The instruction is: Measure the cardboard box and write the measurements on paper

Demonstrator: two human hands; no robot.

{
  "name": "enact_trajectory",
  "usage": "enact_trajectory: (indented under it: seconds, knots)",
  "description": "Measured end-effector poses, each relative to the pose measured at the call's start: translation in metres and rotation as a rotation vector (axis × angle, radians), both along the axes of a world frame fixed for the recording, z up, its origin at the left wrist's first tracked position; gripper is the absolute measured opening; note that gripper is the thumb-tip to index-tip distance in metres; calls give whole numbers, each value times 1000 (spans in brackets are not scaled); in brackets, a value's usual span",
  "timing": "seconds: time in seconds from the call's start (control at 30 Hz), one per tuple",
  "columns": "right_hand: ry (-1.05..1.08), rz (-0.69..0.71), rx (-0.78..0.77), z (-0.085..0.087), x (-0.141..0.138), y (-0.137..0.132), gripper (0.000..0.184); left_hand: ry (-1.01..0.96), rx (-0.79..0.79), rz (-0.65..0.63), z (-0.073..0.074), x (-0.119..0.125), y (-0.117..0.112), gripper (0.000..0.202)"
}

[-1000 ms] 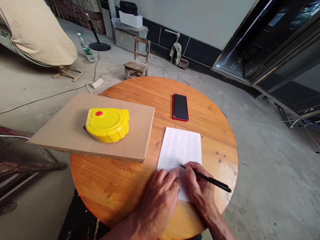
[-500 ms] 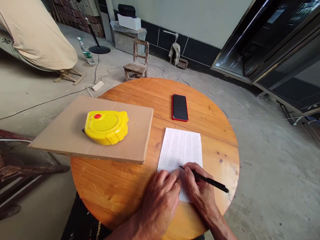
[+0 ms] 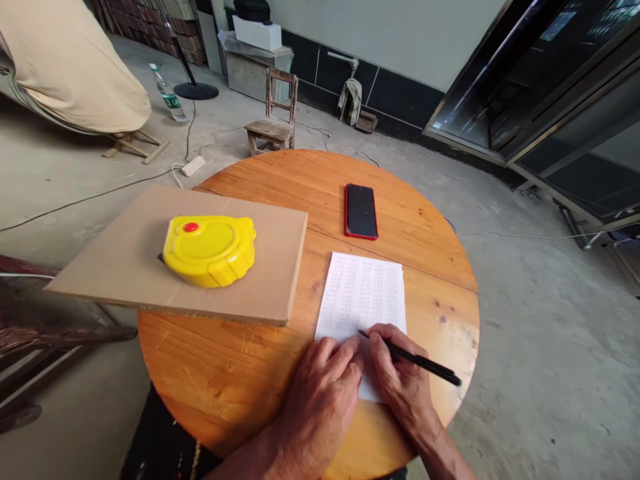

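A white sheet of paper covered in rows of small writing lies on the round wooden table. My right hand grips a black pen, its tip touching the sheet's lower part. My left hand rests flat on the paper's lower left corner, fingers stretched out, pinning it beside the right hand.
A red-edged black phone lies beyond the paper. A cardboard sheet overhangs the table's left edge and carries a yellow tape measure. A small wooden chair, cables, a bottle and a fan base stand on the concrete floor.
The hands and pen keep almost the same place on the paper; only the view has shifted slightly.
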State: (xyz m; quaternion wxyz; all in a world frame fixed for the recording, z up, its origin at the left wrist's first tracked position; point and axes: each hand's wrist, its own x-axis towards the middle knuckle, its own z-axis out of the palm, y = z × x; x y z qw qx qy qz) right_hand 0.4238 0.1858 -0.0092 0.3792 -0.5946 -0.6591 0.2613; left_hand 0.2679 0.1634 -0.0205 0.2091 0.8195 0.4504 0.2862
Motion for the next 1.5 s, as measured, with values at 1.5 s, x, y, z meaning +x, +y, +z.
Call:
enact_trajectory:
  seconds: [1.5]
  knots:
    - [-60, -68, 53, -1, 0, 1, 20, 22, -36, 8, 0, 1, -1, 41]
